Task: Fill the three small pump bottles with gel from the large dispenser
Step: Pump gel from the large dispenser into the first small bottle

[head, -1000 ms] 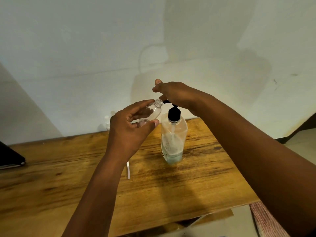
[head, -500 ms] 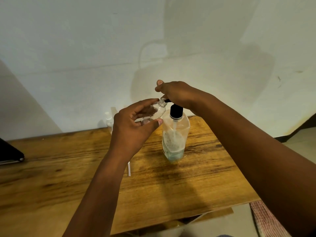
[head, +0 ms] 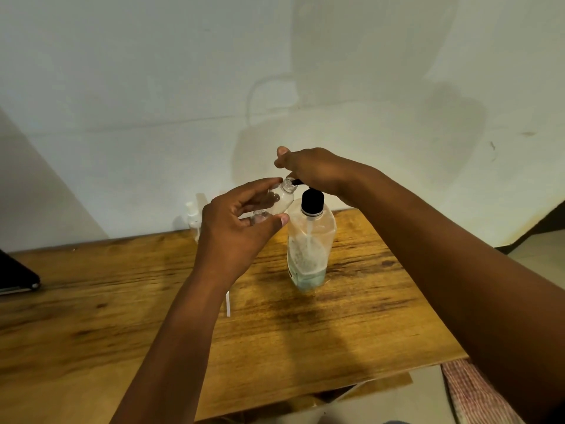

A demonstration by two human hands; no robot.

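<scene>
A large clear dispenser (head: 310, 249) with a black pump collar stands on the wooden table (head: 336, 332), a little pale gel at its bottom. My right hand (head: 312, 169) rests on top of its pump head, fingers curled over it. My left hand (head: 238, 228) grips a small clear open bottle (head: 282, 198), tilted, with its mouth right at the black nozzle. A second small bottle (head: 193, 218) with a white pump stands behind my left hand by the wall. A thin white tube (head: 227, 304) lies on the table below my left wrist.
A dark flat object (head: 16, 275) lies at the table's left edge. The white wall runs close behind the table. A striped cloth (head: 477, 393) shows at the lower right past the table's front corner.
The small bottle's mouth has moved up against the nozzle. My right hand has stayed on the pump head. The view has shifted slightly.
</scene>
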